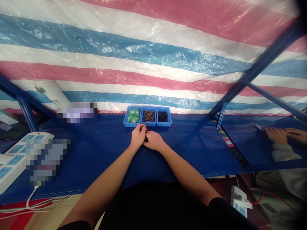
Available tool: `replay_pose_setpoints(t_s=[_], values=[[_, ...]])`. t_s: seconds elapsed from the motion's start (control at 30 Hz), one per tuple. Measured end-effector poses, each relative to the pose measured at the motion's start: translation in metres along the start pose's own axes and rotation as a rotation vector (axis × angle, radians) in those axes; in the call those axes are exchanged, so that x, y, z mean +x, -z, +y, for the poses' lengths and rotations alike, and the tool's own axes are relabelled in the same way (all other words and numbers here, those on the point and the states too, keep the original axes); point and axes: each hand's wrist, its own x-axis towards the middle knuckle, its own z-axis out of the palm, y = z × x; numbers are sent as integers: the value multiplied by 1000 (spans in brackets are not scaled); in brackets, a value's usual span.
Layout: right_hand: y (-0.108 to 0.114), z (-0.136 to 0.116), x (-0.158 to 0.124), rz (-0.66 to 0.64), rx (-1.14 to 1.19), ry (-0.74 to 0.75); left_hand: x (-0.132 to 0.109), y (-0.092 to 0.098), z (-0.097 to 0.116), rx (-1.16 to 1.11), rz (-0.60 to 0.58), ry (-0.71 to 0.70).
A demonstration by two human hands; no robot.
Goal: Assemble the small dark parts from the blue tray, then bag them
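Three small blue plastic bins point(148, 107) stand side by side, touching, on a dark blue cloth-covered tabletop point(79, 172), just beyond the person's left hand point(138, 136) and right hand point(153, 141). The left hand is closed, its fingers curled downward, and the right hand presses against it with fingers bent inward. Between them, pinched by both, sits a small dark part point(146, 139), too small to make out in detail. The left bin holds green pieces in clear bags point(133, 115), the middle one dark-and-brass small parts point(148, 116), and the right one black small parts point(163, 117). A white multi-socket power strip point(15, 158) lies at the tabletop's left side, its cable trailing over the edge. A pink, white and blue striped tarpaulin point(144, 60) hangs behind a blue steel frame point(254, 70). At far right, another person's two hands point(283, 135) rest on a blue surface, beside a grey sleeve point(284, 152).
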Motion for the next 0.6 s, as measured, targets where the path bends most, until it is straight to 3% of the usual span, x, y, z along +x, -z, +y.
replay_pose_setpoints(t_s=[0.27, 0.47, 0.6], values=[[-2, 8, 3, 72, 149, -32, 2, -1, -3, 19, -15, -17], [3, 26, 5, 294, 617, -210, 1, 0, -2, 50, -60, -41], [4, 30, 9, 352, 934, -325, 0, -1, -1, 28, -102, -66]])
